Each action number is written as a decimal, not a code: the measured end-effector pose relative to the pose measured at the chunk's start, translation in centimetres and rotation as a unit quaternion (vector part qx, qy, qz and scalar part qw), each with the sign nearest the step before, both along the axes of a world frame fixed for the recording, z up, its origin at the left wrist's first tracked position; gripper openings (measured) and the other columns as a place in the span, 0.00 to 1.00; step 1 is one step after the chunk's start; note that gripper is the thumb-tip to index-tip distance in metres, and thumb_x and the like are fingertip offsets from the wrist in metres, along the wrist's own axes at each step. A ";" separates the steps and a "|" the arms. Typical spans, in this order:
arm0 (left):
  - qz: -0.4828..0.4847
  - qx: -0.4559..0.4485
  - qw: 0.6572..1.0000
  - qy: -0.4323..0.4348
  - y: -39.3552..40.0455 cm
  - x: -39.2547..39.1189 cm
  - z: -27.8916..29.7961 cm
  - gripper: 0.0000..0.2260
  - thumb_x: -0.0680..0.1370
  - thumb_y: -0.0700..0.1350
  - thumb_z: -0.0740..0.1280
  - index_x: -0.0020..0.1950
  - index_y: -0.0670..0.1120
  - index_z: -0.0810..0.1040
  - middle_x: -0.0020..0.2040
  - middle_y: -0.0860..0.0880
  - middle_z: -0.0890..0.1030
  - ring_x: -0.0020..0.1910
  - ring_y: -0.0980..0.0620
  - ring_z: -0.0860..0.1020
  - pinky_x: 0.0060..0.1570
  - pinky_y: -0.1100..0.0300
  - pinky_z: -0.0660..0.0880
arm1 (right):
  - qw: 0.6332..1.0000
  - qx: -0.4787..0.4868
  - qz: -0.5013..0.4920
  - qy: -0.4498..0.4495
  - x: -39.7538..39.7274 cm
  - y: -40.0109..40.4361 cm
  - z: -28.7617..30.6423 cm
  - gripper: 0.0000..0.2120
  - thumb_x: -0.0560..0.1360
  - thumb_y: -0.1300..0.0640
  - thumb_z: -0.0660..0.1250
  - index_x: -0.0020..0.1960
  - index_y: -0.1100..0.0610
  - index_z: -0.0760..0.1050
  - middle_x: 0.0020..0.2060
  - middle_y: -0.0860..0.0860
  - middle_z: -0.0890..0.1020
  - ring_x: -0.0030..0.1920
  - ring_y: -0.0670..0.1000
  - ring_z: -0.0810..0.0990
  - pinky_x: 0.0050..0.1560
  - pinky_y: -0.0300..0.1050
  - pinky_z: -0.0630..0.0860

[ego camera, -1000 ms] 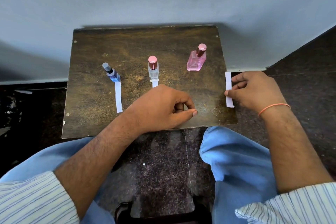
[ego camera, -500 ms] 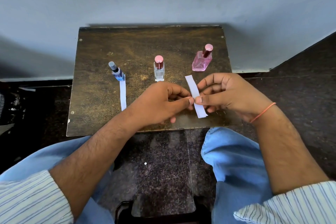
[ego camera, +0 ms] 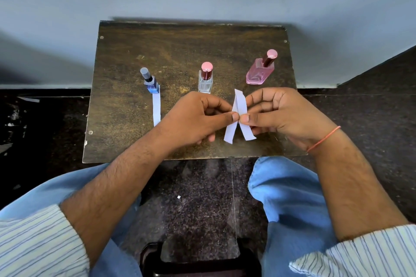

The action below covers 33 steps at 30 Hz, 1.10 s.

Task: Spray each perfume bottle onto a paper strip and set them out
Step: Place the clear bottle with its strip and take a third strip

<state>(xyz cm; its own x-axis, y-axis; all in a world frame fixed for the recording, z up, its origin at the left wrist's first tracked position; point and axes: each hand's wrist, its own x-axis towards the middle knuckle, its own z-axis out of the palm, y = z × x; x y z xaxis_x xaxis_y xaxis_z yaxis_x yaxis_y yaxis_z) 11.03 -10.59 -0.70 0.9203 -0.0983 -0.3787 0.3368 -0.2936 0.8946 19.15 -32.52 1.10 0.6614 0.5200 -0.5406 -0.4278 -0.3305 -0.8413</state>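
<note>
No brand, label or writing legible on any bottle or strip.

Landmark: clear bottle (ego camera: 205, 78), upright on the brown table (ego camera: 126, 141), pink cap on top.

Left of the clear bottle: blue bottle (ego camera: 151, 83), upright, grey cap. Flat paper strip (ego camera: 156, 109) lying on the table, far end touching the blue bottle's base, running toward the near edge.

Right of the clear bottle, slightly farther back: pink bottle (ego camera: 260, 69), upright, pink cap on a dark red collar.

In front of the clear bottle and a little right of it: two loose paper strips (ego camera: 239, 105), crossed at mid-length, held above the table, ends splayed apart at the near side.

Left hand (ego camera: 198, 119): thumb and forefinger pinched on the loose paper strips at the crossing, remaining fingers curled under.

Right hand (ego camera: 286, 117): thumb and forefinger pinched on the same crossing from the opposite side, thumb tips almost touching. Orange thread band (ego camera: 324, 139) on the right wrist.
</note>
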 end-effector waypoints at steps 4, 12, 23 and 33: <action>0.002 0.005 1.000 -0.001 0.4 0.2 0.1 0.05 0.83 0.49 0.74 0.51 0.50 0.88 0.30 0.56 0.82 0.23 0.57 0.76 0.22 0.65 0.69 | 1.000 0.002 -0.007 0.005 0.2 0.3 0.2 0.23 0.65 0.61 0.80 0.59 0.61 0.83 0.44 0.59 0.90 0.39 0.50 0.88 0.38 0.41 0.86; 0.010 0.008 1.000 0.004 1.5 0.2 0.0 0.06 0.82 0.48 0.75 0.49 0.47 0.87 0.32 0.54 0.82 0.24 0.56 0.77 0.21 0.65 0.69 | 0.999 0.025 -0.021 -0.010 0.3 1.3 0.3 0.23 0.68 0.59 0.78 0.62 0.57 0.81 0.40 0.58 0.89 0.38 0.58 0.84 0.35 0.47 0.81; 0.020 0.005 1.000 0.014 1.9 -0.2 0.5 0.05 0.82 0.49 0.75 0.50 0.48 0.87 0.34 0.56 0.83 0.25 0.56 0.78 0.22 0.65 0.69 | 0.998 0.051 0.009 -0.031 0.0 1.4 0.9 0.14 0.72 0.57 0.75 0.57 0.57 0.87 0.50 0.60 0.90 0.41 0.54 0.88 0.36 0.42 0.84; 0.040 -0.050 0.997 0.042 1.7 0.0 0.8 0.06 0.84 0.49 0.72 0.58 0.52 0.87 0.32 0.57 0.83 0.26 0.56 0.76 0.22 0.64 0.68 | 0.996 0.047 0.030 -0.065 0.0 1.4 0.6 0.22 0.71 0.60 0.77 0.65 0.54 0.83 0.47 0.57 0.91 0.43 0.48 0.88 0.37 0.41 0.84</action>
